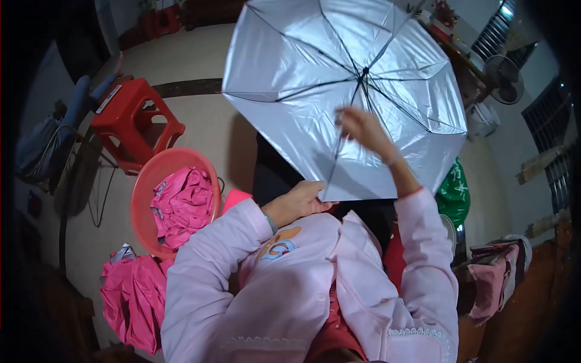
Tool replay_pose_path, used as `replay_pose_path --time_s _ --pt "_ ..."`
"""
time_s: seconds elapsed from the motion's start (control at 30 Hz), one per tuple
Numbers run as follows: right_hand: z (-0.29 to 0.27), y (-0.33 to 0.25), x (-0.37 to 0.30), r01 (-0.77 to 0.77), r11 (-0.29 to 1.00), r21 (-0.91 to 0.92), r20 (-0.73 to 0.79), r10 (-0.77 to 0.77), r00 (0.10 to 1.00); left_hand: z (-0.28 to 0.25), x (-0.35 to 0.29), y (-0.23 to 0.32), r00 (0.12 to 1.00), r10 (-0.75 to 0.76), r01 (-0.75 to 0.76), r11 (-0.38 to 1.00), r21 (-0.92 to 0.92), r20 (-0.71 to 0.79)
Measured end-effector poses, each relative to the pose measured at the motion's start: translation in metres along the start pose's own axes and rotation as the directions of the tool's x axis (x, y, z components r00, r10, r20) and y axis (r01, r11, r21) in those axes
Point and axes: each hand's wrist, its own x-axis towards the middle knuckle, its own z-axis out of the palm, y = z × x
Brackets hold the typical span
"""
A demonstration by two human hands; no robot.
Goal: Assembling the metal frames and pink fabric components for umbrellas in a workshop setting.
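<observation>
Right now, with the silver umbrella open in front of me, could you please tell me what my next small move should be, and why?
Perhaps bring the right hand down toward the umbrella's near corner: the left hand holds the edge there, while the right is raised before the silver inside, its fingers too blurred to show any grip.

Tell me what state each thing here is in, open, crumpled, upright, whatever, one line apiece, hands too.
Umbrella: open, silvery inside facing the camera
Left hand: gripping the canopy's near edge
Right hand: raised before the canopy, fingers curled; grip unclear
Basin: holding pink fabric
Pink fabric: crumpled
Pink heap: crumpled, outside the basin
Red stool: upright
Fan: running or not, cannot tell
</observation>
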Motion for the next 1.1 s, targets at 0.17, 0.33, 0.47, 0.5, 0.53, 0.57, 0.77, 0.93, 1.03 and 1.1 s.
replay_pose_path --time_s 0.17,0.33,0.47,0.5,0.53,0.57,0.77,0.93,1.03,1.1 --pt "0.070 -0.022 -0.085 0.252 0.934 -0.252 -0.017 -0.265 0.964 -0.005 0.005 0.008 0.991 -0.044 0.048 0.999 0.025 -0.130" --pt "0.086 -0.007 -0.114 0.269 0.895 -0.356 -0.103 -0.324 0.941 -0.001 -0.004 0.017 0.977 -0.043 0.053 0.998 0.043 -0.208" --pt "0.087 0.005 -0.117 0.357 0.803 -0.477 -0.030 -0.421 0.907 -0.002 -0.002 0.017 0.964 -0.037 0.069 0.991 0.113 -0.263" --pt "0.088 0.007 -0.117 0.355 0.794 -0.494 -0.016 -0.416 0.909 -0.001 -0.002 0.018 0.963 -0.036 0.071 0.990 0.122 -0.268" --pt "0.089 0.008 -0.117 0.352 0.784 -0.511 -0.002 -0.411 0.912 0.000 -0.003 0.017 0.965 -0.024 0.059 0.990 0.128 -0.262" --pt "0.089 0.009 -0.117 0.351 0.785 -0.511 -0.011 -0.414 0.910 0.001 -0.004 0.017 0.967 -0.013 0.048 0.990 0.132 -0.255" --pt "0.093 0.014 -0.119 0.352 0.778 -0.521 -0.031 -0.429 0.903 -0.001 -0.003 0.017 0.975 -0.039 0.077 0.983 0.167 -0.220" --pt "0.095 0.015 -0.117 0.351 0.786 -0.509 -0.037 -0.427 0.903 0.003 -0.006 0.017 0.961 -0.024 0.082 0.976 0.201 -0.275" --pt "0.094 0.017 -0.118 0.351 0.786 -0.509 -0.032 -0.424 0.905 0.002 -0.003 0.017 0.938 -0.017 0.092 0.975 0.203 -0.345" --pt "0.094 0.018 -0.119 0.340 0.790 -0.511 -0.037 -0.415 0.909 -0.002 0.000 0.015 0.949 -0.021 0.084 0.979 0.187 -0.314"
